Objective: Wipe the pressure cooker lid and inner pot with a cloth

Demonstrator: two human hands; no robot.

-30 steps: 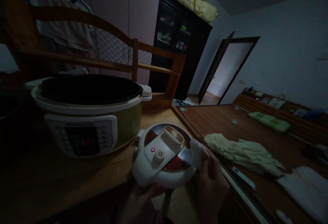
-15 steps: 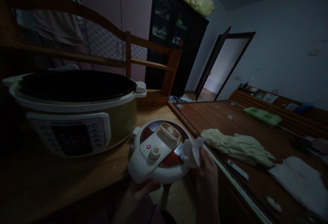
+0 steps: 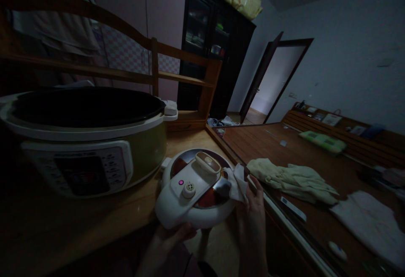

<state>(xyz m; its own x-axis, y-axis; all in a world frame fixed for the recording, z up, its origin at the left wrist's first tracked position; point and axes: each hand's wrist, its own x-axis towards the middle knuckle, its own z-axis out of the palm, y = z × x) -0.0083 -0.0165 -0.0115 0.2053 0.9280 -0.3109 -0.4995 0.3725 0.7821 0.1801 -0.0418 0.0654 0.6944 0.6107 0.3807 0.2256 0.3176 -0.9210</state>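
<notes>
- White plastic frames the round lid, which is just to the right of the green-sided cooker, at the near edge of the wooden desk; whether the desk bears its weight, I cannot tell.
- Left hand: holding the lid at its near edge, the thumb uppermost, the other fingers mostly hidden beneath.
- Right hand: pinching a crumpled white tissue, which lies against the lid's right side.
- On the lid: a brown-topped handle, a round vent knob and a pink dot.
- Cooker: uncovered, its dark inside showing.
- Pale green cloth and a white remote lie on the brown surface beyond the right hand.
</notes>
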